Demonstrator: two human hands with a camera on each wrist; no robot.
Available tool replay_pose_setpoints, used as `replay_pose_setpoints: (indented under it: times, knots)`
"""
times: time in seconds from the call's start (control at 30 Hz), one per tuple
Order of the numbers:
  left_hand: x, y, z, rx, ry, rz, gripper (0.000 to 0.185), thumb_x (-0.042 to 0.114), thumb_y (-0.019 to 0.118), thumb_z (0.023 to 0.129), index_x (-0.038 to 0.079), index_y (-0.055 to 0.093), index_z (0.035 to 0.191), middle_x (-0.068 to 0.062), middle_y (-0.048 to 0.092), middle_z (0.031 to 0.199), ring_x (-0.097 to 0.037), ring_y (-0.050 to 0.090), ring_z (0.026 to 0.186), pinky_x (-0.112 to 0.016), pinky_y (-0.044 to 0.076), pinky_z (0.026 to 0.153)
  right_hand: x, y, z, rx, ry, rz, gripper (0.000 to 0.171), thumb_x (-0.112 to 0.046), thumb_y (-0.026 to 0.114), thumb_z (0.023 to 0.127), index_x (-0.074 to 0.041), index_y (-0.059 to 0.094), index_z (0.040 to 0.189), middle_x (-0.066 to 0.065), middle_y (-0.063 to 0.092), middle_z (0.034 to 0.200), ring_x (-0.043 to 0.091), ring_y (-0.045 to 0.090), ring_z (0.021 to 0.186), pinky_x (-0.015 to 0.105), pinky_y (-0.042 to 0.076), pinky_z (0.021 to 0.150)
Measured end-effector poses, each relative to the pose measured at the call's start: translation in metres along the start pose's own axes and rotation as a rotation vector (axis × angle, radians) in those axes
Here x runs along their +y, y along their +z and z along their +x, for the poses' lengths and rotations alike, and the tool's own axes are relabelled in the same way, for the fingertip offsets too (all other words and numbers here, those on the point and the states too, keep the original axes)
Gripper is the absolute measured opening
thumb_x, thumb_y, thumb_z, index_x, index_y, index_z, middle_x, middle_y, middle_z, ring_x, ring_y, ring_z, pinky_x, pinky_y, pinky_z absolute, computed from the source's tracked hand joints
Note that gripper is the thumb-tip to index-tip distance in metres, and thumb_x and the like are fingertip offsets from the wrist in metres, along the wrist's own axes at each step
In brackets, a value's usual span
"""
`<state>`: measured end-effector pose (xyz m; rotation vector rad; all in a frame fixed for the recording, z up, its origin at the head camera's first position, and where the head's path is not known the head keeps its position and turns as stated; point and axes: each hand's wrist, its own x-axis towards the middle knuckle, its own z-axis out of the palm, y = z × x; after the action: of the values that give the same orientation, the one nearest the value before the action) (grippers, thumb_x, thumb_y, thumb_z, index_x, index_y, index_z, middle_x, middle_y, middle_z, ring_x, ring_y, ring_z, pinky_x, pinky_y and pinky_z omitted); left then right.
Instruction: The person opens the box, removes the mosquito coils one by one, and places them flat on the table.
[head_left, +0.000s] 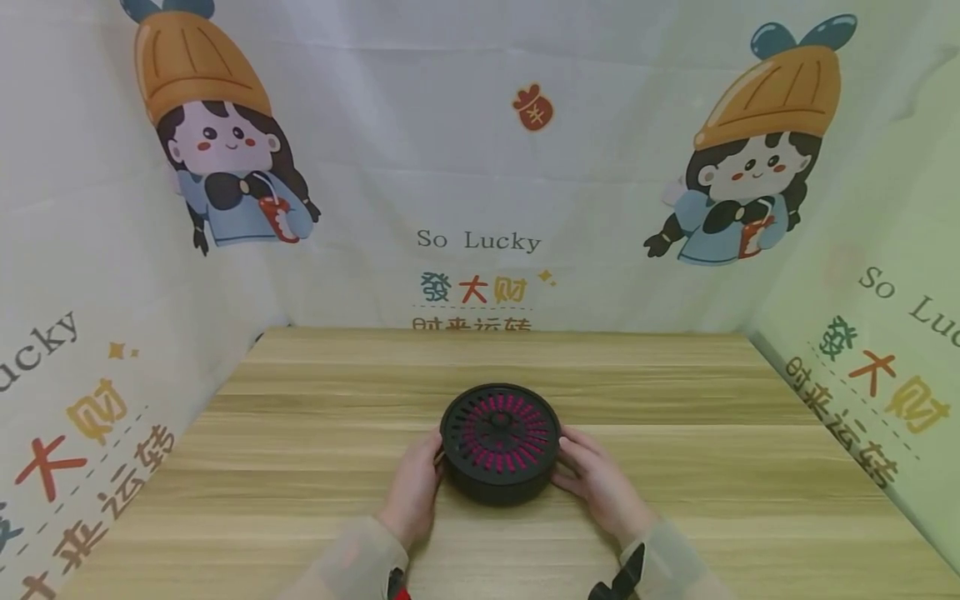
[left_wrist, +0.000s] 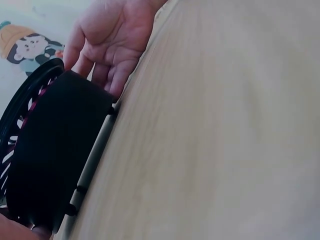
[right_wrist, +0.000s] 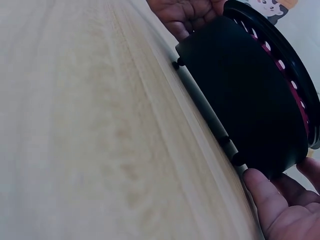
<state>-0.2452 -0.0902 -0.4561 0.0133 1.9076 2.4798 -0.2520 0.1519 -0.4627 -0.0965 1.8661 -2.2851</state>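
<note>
A round black mosquito-coil-type box (head_left: 501, 493) with a slotted lid (head_left: 480, 473) is at the middle of the table; pink shows through the slots and a small knob rises at the lid's centre. My left hand (head_left: 415, 487) holds its left side, and my right hand (head_left: 600, 483) grips the right side. In the right wrist view, fingertips of the right hand (right_wrist: 287, 207) press at the lower edge and side wall. The box (left_wrist: 60, 145) has short feet right at the table top in the left wrist view. Most of the left hand is out of that view.
The wood-grain table (head_left: 322, 400) extends around the box on every side. A pale printed cloth (head_left: 375, 150) with cartoon figures and lettering hangs behind it and along both sides. Black straps (head_left: 622, 575) circle the wrists.
</note>
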Motion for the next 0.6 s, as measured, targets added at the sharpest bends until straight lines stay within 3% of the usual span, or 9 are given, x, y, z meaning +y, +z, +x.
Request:
replay_pose_setpoints:
  times: [0.33, 0.6]
  knots:
    - [0.001, 0.005, -0.014, 0.015, -0.05, 0.065, 0.049, 0.02, 0.026, 0.105, -0.006, 0.032, 0.145, -0.02, 0.025, 0.154, -0.034, 0.018, 0.144, -0.05, 0.015, 0.117, -0.001, -0.007, -0.008, -0.023, 0.012, -0.011, 0.056, -0.026, 0.052, 0.098, 0.003, 0.038, 0.144, 0.019, 0.041, 0.147, 0.032, 0.04, 0.133, 0.05, 0.045, 0.101]
    - [-0.002, 0.008, -0.019, 0.007, 0.016, 0.078, 0.049, 0.019, 0.027, 0.104, -0.007, 0.031, 0.146, -0.02, 0.026, 0.154, -0.033, 0.017, 0.144, -0.049, 0.013, 0.118, -0.002, -0.007, -0.013, -0.006, 0.005, -0.025, 0.054, -0.024, 0.052, 0.097, 0.006, 0.04, 0.141, 0.019, 0.047, 0.141, 0.029, 0.046, 0.129, 0.05, 0.046, 0.099]
